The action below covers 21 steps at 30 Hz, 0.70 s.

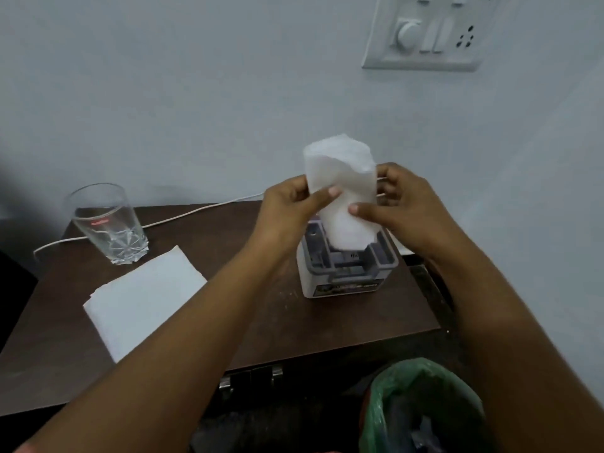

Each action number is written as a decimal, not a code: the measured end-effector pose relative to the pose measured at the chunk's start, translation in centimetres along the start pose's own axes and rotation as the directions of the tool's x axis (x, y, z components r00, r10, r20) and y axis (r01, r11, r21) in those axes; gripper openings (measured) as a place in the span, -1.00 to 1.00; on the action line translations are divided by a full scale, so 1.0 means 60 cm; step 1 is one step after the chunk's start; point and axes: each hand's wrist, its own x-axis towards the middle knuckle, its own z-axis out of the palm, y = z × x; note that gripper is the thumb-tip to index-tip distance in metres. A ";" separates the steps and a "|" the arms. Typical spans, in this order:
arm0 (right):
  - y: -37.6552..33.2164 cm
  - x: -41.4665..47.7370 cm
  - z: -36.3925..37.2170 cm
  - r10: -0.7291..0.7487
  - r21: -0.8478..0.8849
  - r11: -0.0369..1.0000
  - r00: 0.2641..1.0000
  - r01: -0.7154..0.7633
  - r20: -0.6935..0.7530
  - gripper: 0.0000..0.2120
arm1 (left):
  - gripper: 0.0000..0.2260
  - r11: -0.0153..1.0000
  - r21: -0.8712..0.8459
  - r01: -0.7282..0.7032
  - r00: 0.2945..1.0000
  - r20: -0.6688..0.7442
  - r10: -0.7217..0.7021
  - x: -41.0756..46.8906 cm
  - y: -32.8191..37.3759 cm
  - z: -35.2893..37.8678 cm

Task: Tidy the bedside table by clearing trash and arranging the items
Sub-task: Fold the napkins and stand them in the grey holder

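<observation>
A white folded tissue bundle (343, 197) stands upright with its lower end inside a small grey-and-white holder box (343, 276) on the brown bedside table (294, 322). My left hand (291, 204) grips the bundle from the left, thumb across its front. My right hand (402, 207) grips it from the right, thumb pressed low on its front. A flat white napkin (143, 299) lies on the table's left half. A clear drinking glass (108, 223) stands at the back left.
A white cable (183, 214) runs along the table's back edge behind the glass. A bin lined with a green bag (421, 407) sits on the floor at front right. A wall switchboard (431, 31) is mounted above right.
</observation>
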 end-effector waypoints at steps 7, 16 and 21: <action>0.085 0.061 0.005 -0.062 -0.208 0.977 0.995 0.044 -0.080 -0.59 | -0.92 0.992 0.096 -0.075 0.997 -0.023 0.078 0.070 -0.057 0.029; 0.130 0.074 0.022 -0.106 -0.229 0.970 0.988 0.078 -0.115 -0.55 | -0.85 0.983 0.132 -0.131 0.990 -0.035 0.136 0.089 -0.064 0.028; 0.143 0.070 0.020 -0.053 -0.300 0.954 0.996 0.028 -0.076 -0.53 | -0.85 0.978 0.166 -0.123 0.992 -0.007 0.125 0.085 -0.065 0.034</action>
